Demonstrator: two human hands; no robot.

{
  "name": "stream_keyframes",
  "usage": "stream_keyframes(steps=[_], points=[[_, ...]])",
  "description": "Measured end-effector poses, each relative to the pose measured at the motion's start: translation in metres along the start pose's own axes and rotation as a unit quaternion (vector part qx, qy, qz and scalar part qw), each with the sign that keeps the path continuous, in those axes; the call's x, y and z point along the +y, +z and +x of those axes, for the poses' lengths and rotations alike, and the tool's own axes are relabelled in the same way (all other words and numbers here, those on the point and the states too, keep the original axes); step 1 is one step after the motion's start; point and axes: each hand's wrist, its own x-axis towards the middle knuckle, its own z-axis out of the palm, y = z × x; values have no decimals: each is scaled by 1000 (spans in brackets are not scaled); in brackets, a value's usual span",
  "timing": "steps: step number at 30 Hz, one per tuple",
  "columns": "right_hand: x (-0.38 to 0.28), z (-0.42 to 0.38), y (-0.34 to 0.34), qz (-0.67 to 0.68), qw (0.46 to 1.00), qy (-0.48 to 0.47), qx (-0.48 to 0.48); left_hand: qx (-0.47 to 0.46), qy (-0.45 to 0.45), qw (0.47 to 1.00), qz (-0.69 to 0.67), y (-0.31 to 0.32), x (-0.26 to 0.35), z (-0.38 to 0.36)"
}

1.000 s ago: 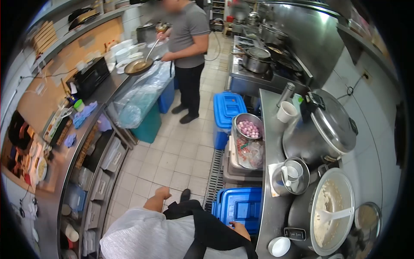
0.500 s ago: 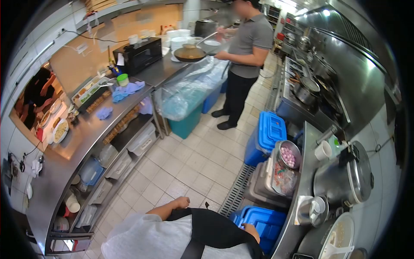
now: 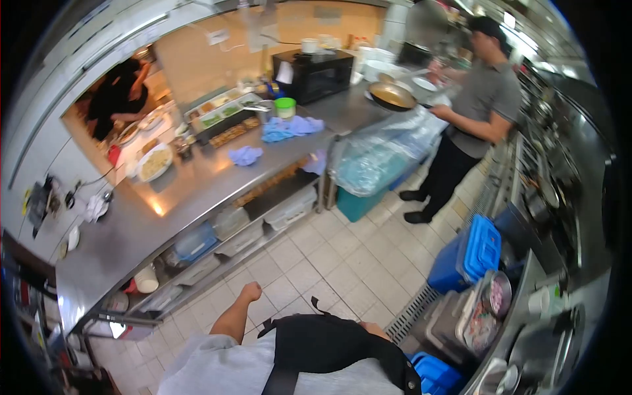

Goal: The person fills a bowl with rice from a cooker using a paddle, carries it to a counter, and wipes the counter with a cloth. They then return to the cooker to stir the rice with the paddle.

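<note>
Right now both my hands are empty: left hand (image 3: 249, 290) is curled into a loose fist, swung out over the tiled floor (image 3: 342, 263) beside my hip, touching nothing; right hand (image 3: 373, 328) is mostly hidden behind my black apron (image 3: 329, 349), fingers look relaxed against it, but I can't tell how far closed. Nearest thing to the left hand is the front edge of the steel bench (image 3: 164, 210), apart from it. Bench top carries things pushed toward the back edge, leaving the front strip bare for work: a segmented tray (image 3: 224, 112) with greens and fried bits in its compartments, a green-lidded tub (image 3: 285, 106), blue cloths (image 3: 289, 127) lying loose mid-bench, a microwave (image 3: 315, 74) at the far corner. Plate of food (image 3: 155, 161) sits in the pass-through at the back, where another person's arm reaches. Under-shelf holds clear plastic bins (image 3: 197, 240); contents too blurred to name. Co-worker (image 3: 484, 108) at the far end holds a wok (image 3: 393, 95) with brown sauce level over the bench edge. Bagged bin (image 3: 375, 158) stands against the bench end. On my right, blue lidded crates (image 3: 471, 253) are closed, and a steel bowl (image 3: 498, 294) holds pinkish round items, probably shallots.
</note>
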Motion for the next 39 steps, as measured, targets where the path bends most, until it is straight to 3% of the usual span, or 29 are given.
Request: stream_keyframes(steps=[1, 4, 7, 9, 11, 15, 21, 22, 23, 24, 25, 27, 29, 32, 35, 39], points=[[-2, 22, -5, -19, 999, -19, -18, 31, -22, 999, -34, -5, -14, -8], [-40, 62, -37, -109, 991, -68, -48, 6, -112, 993, -30, 9, -59, -31], [-75, 106, -61, -186, 976, -91, -74, -47, -111, 993, -10, 56, -92, -63], [-96, 142, -68, -235, 961, -108, -102, -56, -119, 989, -71, 66, -83, -101], [-119, 183, -68, -292, 937, -132, -136, -57, -73, 993, -68, 74, -77, -131], [-176, 264, -59, -300, 898, -267, -181, -124, -120, 979, -110, 102, -86, -156], [-290, 335, -75, -257, 890, -314, -207, -115, -189, 971, -88, 109, -119, -116], [-305, 345, -80, -244, 889, -325, -209, -88, -179, 978, -63, 93, -117, -101], [-318, 356, -85, -250, 879, -356, -194, -48, -372, 913, -162, 28, -83, -98], [-331, 367, -88, -254, 867, -388, -180, -22, -256, 949, -183, 13, -99, -87], [-344, 377, -87, -254, 855, -419, -167, 41, -351, 911, -212, 17, -112, -55], [-370, 400, -83, -185, 846, -485, -124, 303, -352, 854, -235, -50, -84, -37], [-407, 415, -84, -117, 840, -525, -69, 459, -301, 804, -228, -144, -44, -27], [-470, 439, -91, -53, 845, -530, 46, 567, -269, 768, -129, -211, -36, -11], [-505, 500, -90, -87, 847, -487, 195, 618, -268, 726, -142, -244, -53, -1], [-512, 565, -94, -138, 821, -471, 292, 622, -246, 735, -113, -276, -96, 7]])
